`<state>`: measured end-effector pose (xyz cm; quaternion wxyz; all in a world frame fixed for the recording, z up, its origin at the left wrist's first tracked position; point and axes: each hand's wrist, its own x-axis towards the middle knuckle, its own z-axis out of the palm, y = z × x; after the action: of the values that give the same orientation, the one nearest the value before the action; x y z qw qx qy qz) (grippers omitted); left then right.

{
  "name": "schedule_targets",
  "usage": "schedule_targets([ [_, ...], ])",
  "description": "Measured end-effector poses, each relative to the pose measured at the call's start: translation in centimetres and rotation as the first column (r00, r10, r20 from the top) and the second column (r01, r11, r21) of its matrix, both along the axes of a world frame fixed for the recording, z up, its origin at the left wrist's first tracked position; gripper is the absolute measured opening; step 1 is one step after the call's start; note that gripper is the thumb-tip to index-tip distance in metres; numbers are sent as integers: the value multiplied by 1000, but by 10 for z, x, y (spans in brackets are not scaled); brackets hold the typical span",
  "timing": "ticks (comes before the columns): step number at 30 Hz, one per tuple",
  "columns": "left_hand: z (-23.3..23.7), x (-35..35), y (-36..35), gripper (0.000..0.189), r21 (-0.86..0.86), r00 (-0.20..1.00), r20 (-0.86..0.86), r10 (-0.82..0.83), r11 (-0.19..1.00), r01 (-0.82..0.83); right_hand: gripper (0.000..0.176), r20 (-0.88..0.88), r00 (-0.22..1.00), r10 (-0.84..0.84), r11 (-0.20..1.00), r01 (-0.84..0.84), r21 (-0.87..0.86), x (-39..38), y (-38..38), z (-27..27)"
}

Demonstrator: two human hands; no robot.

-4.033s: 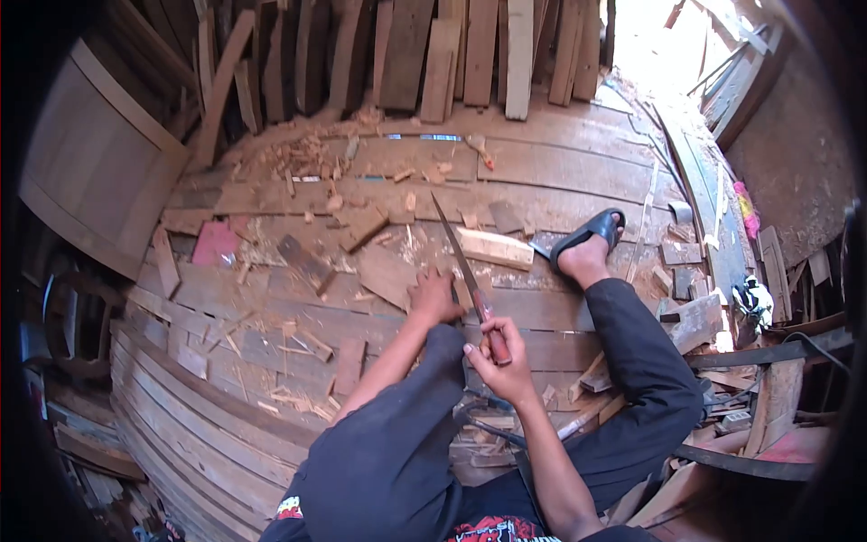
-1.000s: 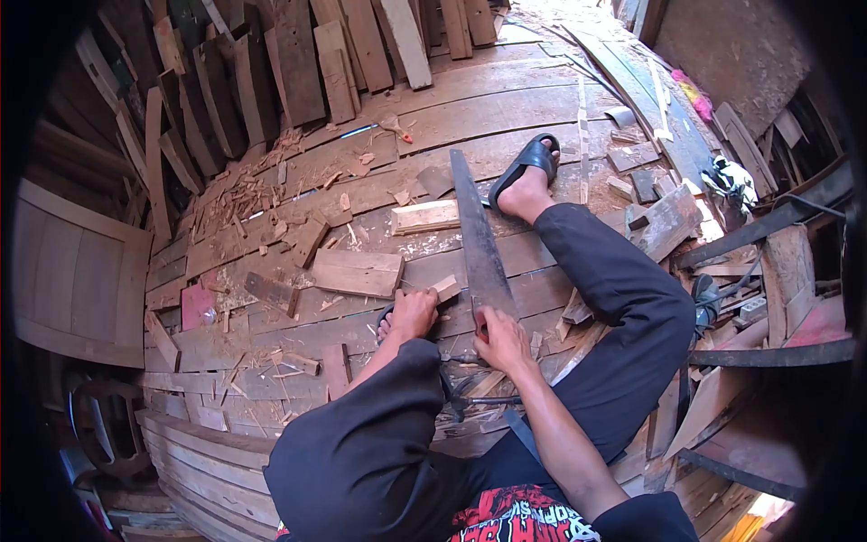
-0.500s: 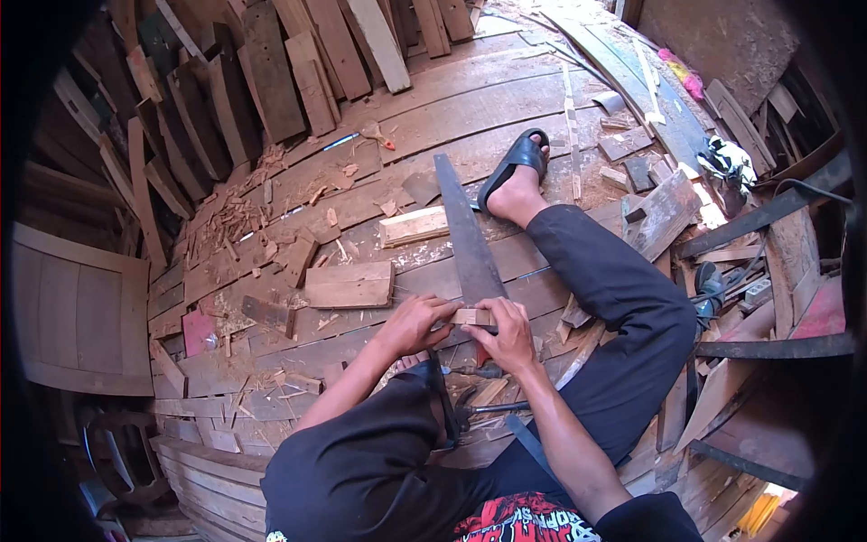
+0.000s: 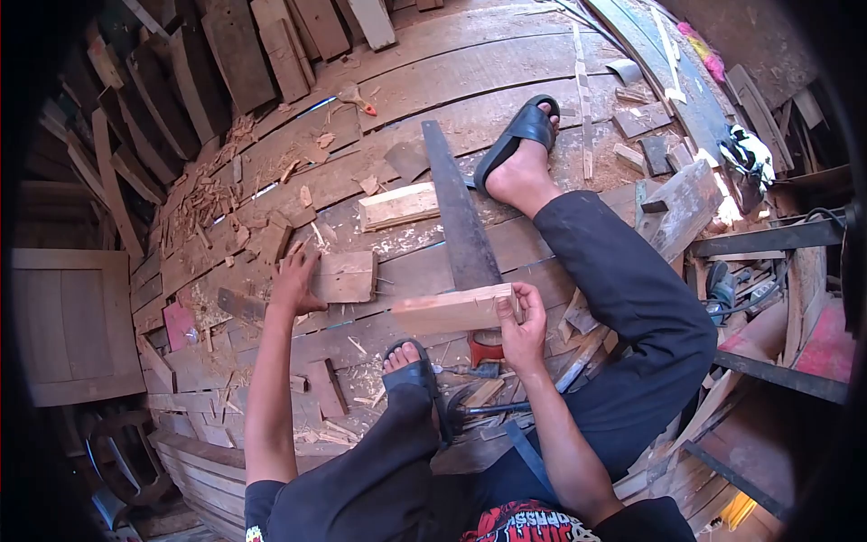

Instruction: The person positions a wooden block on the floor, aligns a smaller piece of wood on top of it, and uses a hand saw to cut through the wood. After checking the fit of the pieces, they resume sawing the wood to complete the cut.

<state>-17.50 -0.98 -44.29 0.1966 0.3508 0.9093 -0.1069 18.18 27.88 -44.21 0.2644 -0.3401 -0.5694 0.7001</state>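
Note:
My right hand (image 4: 522, 327) grips one end of a pale wooden block (image 4: 447, 310), thumb on the near face and fingers behind. The block is raised over the floor and points left, overlapping the lower part of a handsaw (image 4: 456, 208) with a red handle (image 4: 485, 349). Over to the left, my left hand (image 4: 294, 282) has its fingers spread at the left end of a short flat board (image 4: 348, 275) lying on the floor. A second pale wood block (image 4: 397, 207) lies beyond that board, beside the saw blade.
Wood shavings (image 4: 217, 212) and offcuts litter the plank floor. A hammer (image 4: 465, 406) and a screwdriver-like tool (image 4: 483, 369) lie between my legs. A paintbrush (image 4: 359, 98) is farther off. Upright boards (image 4: 237, 54) lean at the back left; a framed wooden panel (image 4: 77, 325) stands at left.
My left hand has let go of the wooden block and moved left to the flat board. My right hand keeps the block, now turned lengthwise. The view has shifted slightly.

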Motion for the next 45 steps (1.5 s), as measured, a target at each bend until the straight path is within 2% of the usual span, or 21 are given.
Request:
schedule_targets([
  [1, 7, 5, 4, 129, -4, 1000, -1, 3, 1000, -3, 43, -46, 999, -4, 999, 2, -50, 0, -1, 3],
  [5, 13, 37, 23, 125, 45, 1000, -12, -8, 999, 8, 42, -152, 988, -1, 1000, -1, -12, 0, -3, 3],
  [7, 14, 59, 39, 126, 67, 999, 24, 42, 997, -43, 42, -177, 984, -4, 1000, 2, -11, -1, -3, 8],
  [12, 3, 111, 59, 124, 210, 997, 19, 77, 974, -80, 44, -144, 990, -7, 1000, 7, -3, 2, -3, 3],
  [16, 5, 131, 48, 119, 238, 989, 41, 142, 960, -148, 46, -93, 996, 3, 999, 0, 32, 2, -7, -4],
  [19, 17, 137, 40, 118, 248, 964, 188, 190, 940, -234, 46, -99, 995, 21, 1000, -20, 14, -2, -9, -11],
  [22, 23, 139, 46, 117, 614, 971, 211, 112, 758, -221, 45, -43, 996, 81, 996, -80, 32, -14, -15, -17],
  [25, 59, 142, 77, 108, 750, 991, 103, -89, 661, -19, 44, -30, 983, 184, 983, -183, 28, -40, -24, -20],
  [28, 41, 131, 93, 85, 656, 918, 325, -229, 753, -44, 44, -5, 961, 278, 956, -276, 99, -77, -29, -13],
  [30, 18, 125, 90, 73, 659, 957, 244, -155, 751, -46, 45, 23, 946, 325, 939, -325, 111, -100, -26, -12],
  [33, 7, 120, 95, 58, 629, 983, 181, -30, 772, -93, 48, 194, 962, 195, 915, -249, 316, -118, -18, -7],
  [34, 6, 122, 95, 53, 609, 984, 177, 16, 784, -123, 50, 329, 941, 82, 841, -242, 483, -114, -13, -7],
  [37, 7, 129, 95, 44, 574, 987, 134, 83, 806, -146, 53, 577, 746, 334, 726, -594, 348, -75, 8, 14],
  [39, 7, 132, 93, 41, 562, 988, 122, 91, 814, -145, 60, 801, 290, 524, 588, -804, -94, -52, 11, 45],
  [41, 8, 132, 94, 40, 560, 988, 123, 97, 815, -150, 67, 885, 37, 465, 386, -908, -165, -22, 1, 46],
  [44, 12, 136, 82, 39, 592, 979, 127, 158, 780, -202, 72, 943, 185, 276, 198, -971, 133, 31, -22, 2],
  [45, 13, 134, 75, 40, 560, 977, 112, 180, 801, -212, 73, 947, 205, 248, 200, -967, 157, 40, -26, -13],
])
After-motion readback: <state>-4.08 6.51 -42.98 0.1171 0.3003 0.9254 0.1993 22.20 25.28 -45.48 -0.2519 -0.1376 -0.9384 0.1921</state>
